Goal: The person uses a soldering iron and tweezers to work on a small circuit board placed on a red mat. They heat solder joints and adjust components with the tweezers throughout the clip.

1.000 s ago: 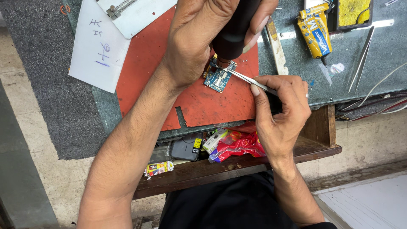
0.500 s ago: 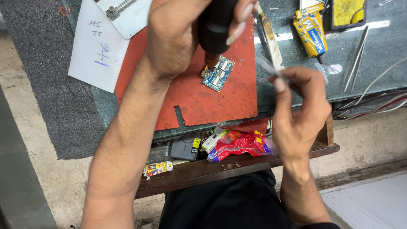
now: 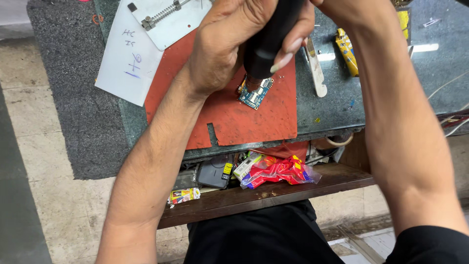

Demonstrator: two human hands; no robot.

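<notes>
My left hand (image 3: 229, 44) grips a thick black cylindrical tool (image 3: 268, 36), its tip just over a small blue circuit board (image 3: 255, 93) lying on the red rubber mat (image 3: 244, 122). My right hand (image 3: 351, 7) runs off the top edge; I cannot tell its grip.

The tool (image 3: 271, 34) looks like matt black plastic. The small circuit board (image 3: 256, 93) is glossy blue with metal parts. The mat (image 3: 249, 122) is matt red rubber, the paper (image 3: 128, 63) white, the shelf (image 3: 273, 195) dark wood.
</notes>
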